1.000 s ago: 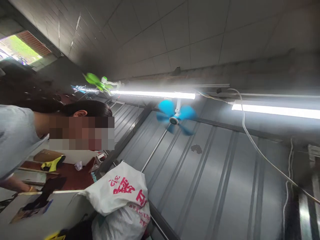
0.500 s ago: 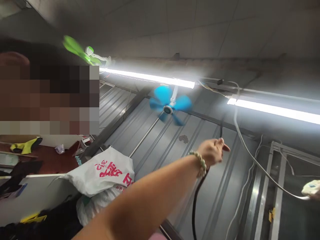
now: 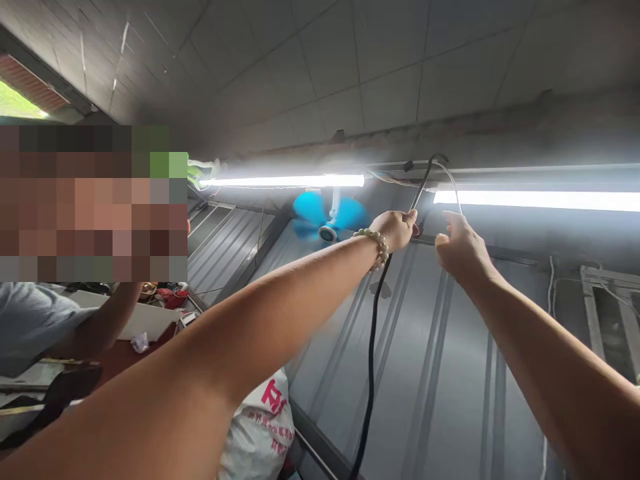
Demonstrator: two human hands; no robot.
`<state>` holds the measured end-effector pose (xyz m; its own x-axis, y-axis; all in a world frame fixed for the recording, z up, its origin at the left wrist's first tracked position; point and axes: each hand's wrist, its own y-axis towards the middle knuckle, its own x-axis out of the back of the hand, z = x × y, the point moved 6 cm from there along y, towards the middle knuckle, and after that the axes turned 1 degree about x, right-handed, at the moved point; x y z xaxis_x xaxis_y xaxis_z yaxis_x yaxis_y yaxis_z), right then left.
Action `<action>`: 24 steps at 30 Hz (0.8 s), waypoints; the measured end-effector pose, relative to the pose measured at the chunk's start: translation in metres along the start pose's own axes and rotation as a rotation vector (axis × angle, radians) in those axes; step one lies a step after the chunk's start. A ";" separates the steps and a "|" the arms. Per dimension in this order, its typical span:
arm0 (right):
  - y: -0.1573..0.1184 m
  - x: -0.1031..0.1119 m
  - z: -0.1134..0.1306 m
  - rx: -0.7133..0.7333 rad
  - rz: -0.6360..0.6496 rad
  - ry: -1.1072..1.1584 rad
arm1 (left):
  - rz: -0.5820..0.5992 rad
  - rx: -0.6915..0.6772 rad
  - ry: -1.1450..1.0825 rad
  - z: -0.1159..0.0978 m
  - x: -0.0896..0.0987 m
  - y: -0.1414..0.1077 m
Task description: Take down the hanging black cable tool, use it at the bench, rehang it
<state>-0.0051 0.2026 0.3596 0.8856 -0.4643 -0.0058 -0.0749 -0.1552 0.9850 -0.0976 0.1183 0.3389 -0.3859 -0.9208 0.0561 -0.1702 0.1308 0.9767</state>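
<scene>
Overhead: tiled ceiling, corrugated metal wall, two lit tube lamps along the beam where wall meets ceiling.

Item 1. Left hand, beaded bracelet at the wrist, clenched around a black cable just below the beam. From the fist the cable is carried up to a bend at the beam's lower edge, beside the inner end of the right-hand lamp, and down along the wall out of the bottom edge of view.

Item 2. Right hand, raised just beside the left, fingers pinched on a thin white wire that loops up to the same bend. How firmly it is pinched cannot be told.

Item 3. Blue fan, hung from the beam, close to the left wrist.

Item 4. Another person's grey sleeve at the left edge; white printed sack below.

Risks, judged: the black cable's weight may drag it off the beam if the fist is loosened; the wire may be strained by a hard pull; the fan blades may be struck by the left forearm or bracelet.
</scene>
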 end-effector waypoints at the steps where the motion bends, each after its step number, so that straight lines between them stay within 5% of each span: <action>1: 0.011 -0.007 -0.003 0.020 0.034 -0.043 | -0.005 -0.006 0.023 -0.003 0.001 0.004; 8: 0.046 -0.024 -0.018 0.114 0.160 -0.238 | 0.048 -0.015 0.086 -0.011 0.015 0.034; 14: 0.027 -0.030 0.006 0.330 0.118 -0.297 | -0.014 0.041 -0.050 -0.011 0.032 0.027; 19: 0.004 -0.034 0.042 0.450 -0.052 -0.366 | 0.193 0.188 -0.196 0.009 0.005 -0.044; 24: 0.019 -0.051 0.068 0.442 0.076 -0.330 | 0.328 0.392 -0.294 0.054 -0.026 -0.161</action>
<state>-0.0826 0.1642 0.3666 0.6851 -0.7258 -0.0615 -0.3805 -0.4286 0.8194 -0.1091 0.1407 0.1694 -0.7007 -0.6760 0.2279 -0.3000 0.5691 0.7656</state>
